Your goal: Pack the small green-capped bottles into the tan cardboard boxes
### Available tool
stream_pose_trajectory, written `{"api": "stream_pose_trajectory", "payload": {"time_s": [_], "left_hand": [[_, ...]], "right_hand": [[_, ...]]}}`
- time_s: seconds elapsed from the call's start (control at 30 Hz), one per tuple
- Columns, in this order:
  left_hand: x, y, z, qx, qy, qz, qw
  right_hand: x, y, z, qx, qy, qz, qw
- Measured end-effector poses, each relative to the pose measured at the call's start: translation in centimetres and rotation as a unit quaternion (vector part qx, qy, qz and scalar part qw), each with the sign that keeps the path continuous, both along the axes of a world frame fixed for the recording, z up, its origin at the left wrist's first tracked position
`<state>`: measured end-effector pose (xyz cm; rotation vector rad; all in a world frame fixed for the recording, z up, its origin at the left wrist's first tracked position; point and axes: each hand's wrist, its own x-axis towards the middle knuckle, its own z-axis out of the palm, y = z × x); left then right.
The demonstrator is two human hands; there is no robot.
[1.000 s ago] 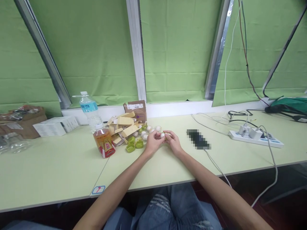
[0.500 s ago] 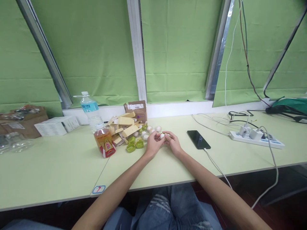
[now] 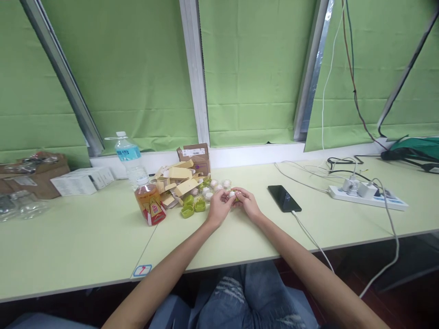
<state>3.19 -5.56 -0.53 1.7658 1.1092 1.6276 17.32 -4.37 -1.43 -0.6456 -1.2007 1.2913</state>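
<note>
Both hands meet over the table, their fingertips closed around one small round white piece (image 3: 232, 194) with a bit of green at its right side. My left hand (image 3: 219, 205) pinches it from the left. From the right, my right hand (image 3: 247, 204) grips the same piece; the fingers cover much of it, so its exact kind does not show. Just beyond the hands lie several similar white round pieces (image 3: 208, 196). To the left of my left hand sit green cup-like pieces (image 3: 187, 210), and another green piece (image 3: 199, 205) is beside them.
A heap of small yellowish boxes (image 3: 180, 173) and a brown carton (image 3: 195, 157) stand behind. Left are a drink bottle (image 3: 150, 203) and a water bottle (image 3: 127, 155). Rightward lie a phone (image 3: 284, 198) on a charging cable and a power strip (image 3: 366, 197).
Both hands stay in nearly the same place with the white piece between them. The fingers shift only slightly; the view tilts a little.
</note>
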Motion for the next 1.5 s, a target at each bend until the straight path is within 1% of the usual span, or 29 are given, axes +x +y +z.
{"api": "stream_pose_trajectory", "payload": {"time_s": [0.13,0.23,0.33,0.43,0.5,0.57,0.63,0.67,0.73,0.77,0.83,0.93,1.1,1.2,1.3,1.4,1.5], "left_hand": [[-0.2,0.5,0.2,-0.004,-0.026,-0.020,0.999],[-0.2,0.8,0.5,-0.008,-0.036,-0.017,0.999],[-0.2,0.8,0.6,-0.002,0.007,0.006,1.000],[-0.4,0.7,0.5,0.023,0.061,-0.004,0.998],[-0.7,0.6,0.4,0.044,0.089,-0.016,0.995],[-1.3,0.6,0.6,0.071,0.133,-0.020,0.988],[-2.0,0.6,0.8,0.094,0.182,-0.018,0.979],[-2.3,0.6,0.9,0.101,0.202,-0.017,0.974],[-2.8,0.6,1.0,0.106,0.232,-0.018,0.967],[-3.0,0.6,1.1,0.106,0.241,-0.022,0.964],[-3.2,0.7,1.1,0.107,0.249,-0.039,0.962],[-3.3,0.6,1.3,0.111,0.233,-0.058,0.964],[-3.1,0.5,1.7,0.101,0.187,-0.062,0.975],[-3.1,0.6,1.7,0.082,0.156,-0.067,0.982],[-3.2,0.9,1.9,0.043,0.111,-0.068,0.991],[-3.5,1.1,2.3,0.016,0.060,-0.045,0.997],[-3.7,1.0,2.8,0.021,0.052,-0.016,0.998]], "right_hand": [[-0.1,-0.1,0.3,-0.012,0.020,0.004,1.000],[-0.4,-0.1,0.3,-0.031,0.063,-0.021,0.997],[-0.6,-0.2,0.4,-0.039,0.091,-0.051,0.994],[-0.5,-0.4,0.6,-0.042,0.076,-0.062,0.994],[-0.2,-0.5,0.8,-0.034,0.046,-0.070,0.996],[0.2,-0.6,0.8,0.006,-0.011,-0.097,0.995],[0.6,-0.8,0.9,0.081,-0.094,-0.129,0.984],[0.8,-0.9,0.9,0.129,-0.138,-0.137,0.972],[0.9,-1.2,0.9,0.219,-0.210,-0.131,0.944],[1.0,-1.3,1.0,0.251,-0.232,-0.123,0.931],[0.9,-1.5,0.9,0.289,-0.256,-0.112,0.916],[0.9,-1.4,0.9,0.299,-0.263,-0.112,0.910],[1.0,-1.3,0.9,0.315,-0.264,-0.107,0.905],[1.0,-1.7,1.1,0.331,-0.262,-0.111,0.900],[0.8,-2.2,1.5,0.347,-0.241,-0.121,0.898],[0.8,-2.8,1.7,0.346,-0.212,-0.140,0.903],[0.7,-2.8,1.6,0.319,-0.215,-0.164,0.908]]}}
